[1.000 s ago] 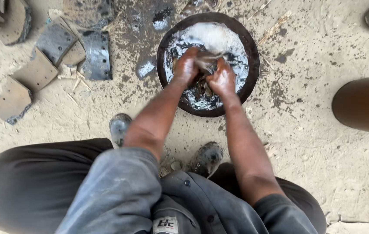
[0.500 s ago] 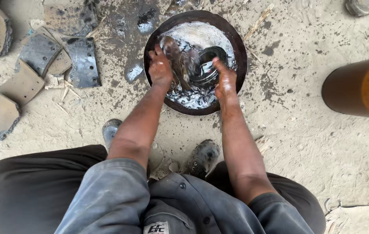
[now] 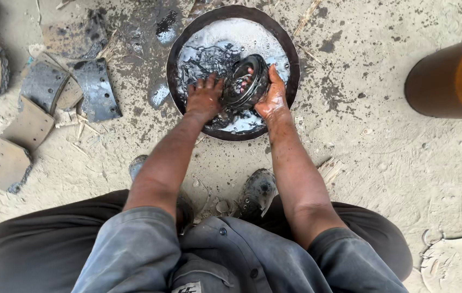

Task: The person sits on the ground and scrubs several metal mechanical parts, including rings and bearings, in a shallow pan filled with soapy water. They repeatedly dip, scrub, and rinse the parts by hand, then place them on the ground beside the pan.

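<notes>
Now, compared with a moment ago, the round black metal part (image 3: 246, 82) stands tilted up out of the grey wash liquid, so its face is exposed. At far left lie about five curved brake shoes (image 3: 96, 90). Centre: one basin (image 3: 174, 70); left hand (image 3: 205, 97) spread flat beside the part, right hand (image 3: 272, 96) cupping its rim. One brown drum (image 3: 450, 73) at right.
</notes>
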